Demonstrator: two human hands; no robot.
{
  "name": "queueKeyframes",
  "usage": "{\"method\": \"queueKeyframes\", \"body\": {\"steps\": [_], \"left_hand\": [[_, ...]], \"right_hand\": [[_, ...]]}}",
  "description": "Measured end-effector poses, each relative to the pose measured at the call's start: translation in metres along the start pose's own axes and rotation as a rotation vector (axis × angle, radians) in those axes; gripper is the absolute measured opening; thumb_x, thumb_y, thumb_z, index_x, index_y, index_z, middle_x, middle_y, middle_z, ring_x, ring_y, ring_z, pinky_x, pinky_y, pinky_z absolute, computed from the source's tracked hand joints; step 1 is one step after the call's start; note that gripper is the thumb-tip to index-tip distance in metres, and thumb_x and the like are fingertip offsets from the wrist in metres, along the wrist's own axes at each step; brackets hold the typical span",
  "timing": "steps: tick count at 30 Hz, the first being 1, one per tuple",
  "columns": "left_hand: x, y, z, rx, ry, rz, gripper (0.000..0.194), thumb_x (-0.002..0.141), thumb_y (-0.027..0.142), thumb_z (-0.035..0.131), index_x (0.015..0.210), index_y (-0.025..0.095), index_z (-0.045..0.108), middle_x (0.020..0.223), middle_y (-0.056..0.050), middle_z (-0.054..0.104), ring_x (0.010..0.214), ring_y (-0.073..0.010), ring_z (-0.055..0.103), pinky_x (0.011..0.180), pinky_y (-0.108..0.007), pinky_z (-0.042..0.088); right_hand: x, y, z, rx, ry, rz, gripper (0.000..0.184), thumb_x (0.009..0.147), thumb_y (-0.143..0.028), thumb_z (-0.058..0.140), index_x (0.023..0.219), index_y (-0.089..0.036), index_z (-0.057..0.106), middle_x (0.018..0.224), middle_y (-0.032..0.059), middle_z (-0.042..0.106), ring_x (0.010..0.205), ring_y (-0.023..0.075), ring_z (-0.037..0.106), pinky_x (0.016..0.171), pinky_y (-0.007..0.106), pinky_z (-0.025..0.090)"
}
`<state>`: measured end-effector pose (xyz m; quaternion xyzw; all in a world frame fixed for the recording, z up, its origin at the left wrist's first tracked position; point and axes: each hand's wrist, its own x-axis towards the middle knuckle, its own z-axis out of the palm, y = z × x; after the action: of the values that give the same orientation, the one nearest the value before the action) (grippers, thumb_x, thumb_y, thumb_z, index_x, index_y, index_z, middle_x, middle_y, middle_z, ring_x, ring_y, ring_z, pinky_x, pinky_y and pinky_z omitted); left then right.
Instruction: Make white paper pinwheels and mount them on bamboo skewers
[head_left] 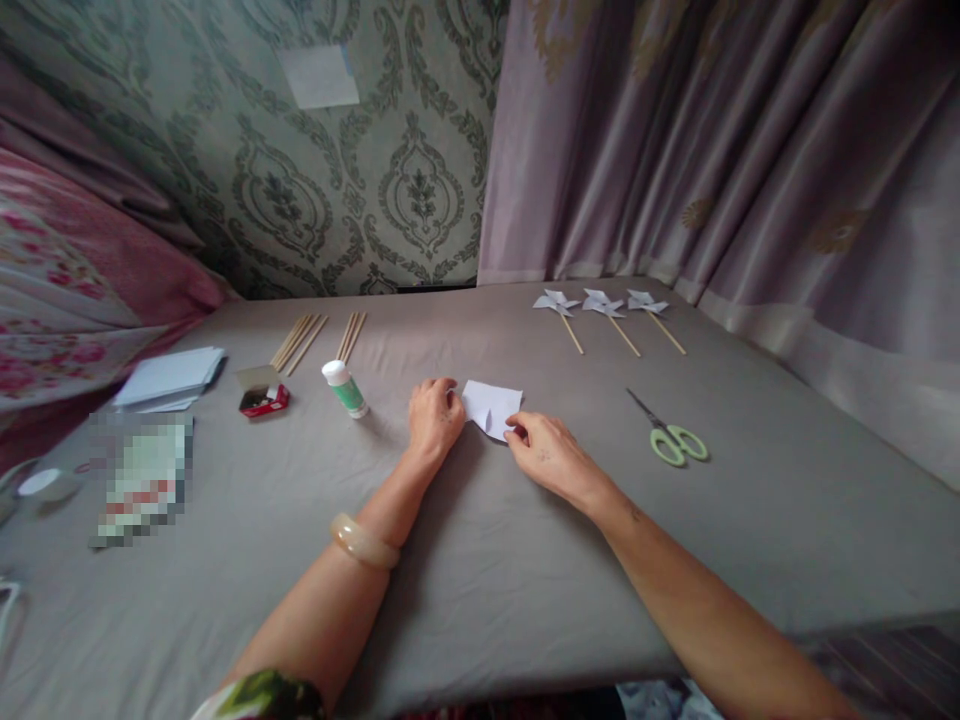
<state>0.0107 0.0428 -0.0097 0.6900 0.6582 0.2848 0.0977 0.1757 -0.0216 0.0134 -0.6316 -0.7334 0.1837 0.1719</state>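
Note:
A small white sheet of paper (495, 402) lies on the grey cloth between my hands, with a cut or fold near its lower edge. My left hand (436, 418) is closed at the paper's left side, fingers curled on that edge. At the lower right corner, the thumb and fingers of my right hand (551, 450) pinch the paper. Right of my right hand lies a pair of scissors (667, 438) with light green handles. A white and green glue stick (346, 390) stands upright to the left of my left hand.
Three paper pinwheels on sticks (604, 303) lie at the back right. Several loose wooden sticks (296, 343) lie at the back left. A small open red box (264, 402), a stack of white paper (169, 378) and a blurred packet (146, 485) lie on the left.

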Motion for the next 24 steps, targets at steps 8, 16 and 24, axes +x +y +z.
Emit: {"method": "queueKeyframes", "body": {"steps": [8,16,24], "left_hand": [[0.000,0.000,0.000,-0.067,0.002,-0.016,0.030,0.081,0.014,0.044,0.101,0.013,0.066,0.099,-0.011,0.069,0.093,-0.0201,0.061,0.087,-0.030,0.046],[0.003,-0.004,-0.011,-0.212,-0.147,-0.005,0.027,0.077,0.021,0.049,0.092,0.013,0.071,0.080,-0.005,0.067,0.069,-0.0143,0.057,0.069,-0.025,0.046],[0.003,-0.006,-0.007,-0.216,-0.298,0.157,0.025,0.078,0.028,0.055,0.087,0.015,0.074,0.088,-0.007,0.064,0.078,-0.0157,0.058,0.075,-0.028,0.047]], "right_hand": [[-0.003,0.009,-0.006,0.194,-0.033,0.005,0.025,0.085,-0.022,0.049,0.093,-0.020,0.073,0.089,0.0059,0.075,0.079,0.0175,0.067,0.068,0.025,0.044],[-0.005,0.012,-0.003,-0.017,0.025,-0.048,0.030,0.092,-0.021,0.043,0.107,-0.019,0.068,0.105,0.0082,0.070,0.096,0.0196,0.063,0.082,0.027,0.043],[-0.013,0.003,0.005,-0.156,-0.036,-0.076,0.030,0.095,-0.022,0.037,0.104,-0.021,0.066,0.103,0.0091,0.062,0.094,0.0202,0.061,0.077,0.029,0.043]]}}
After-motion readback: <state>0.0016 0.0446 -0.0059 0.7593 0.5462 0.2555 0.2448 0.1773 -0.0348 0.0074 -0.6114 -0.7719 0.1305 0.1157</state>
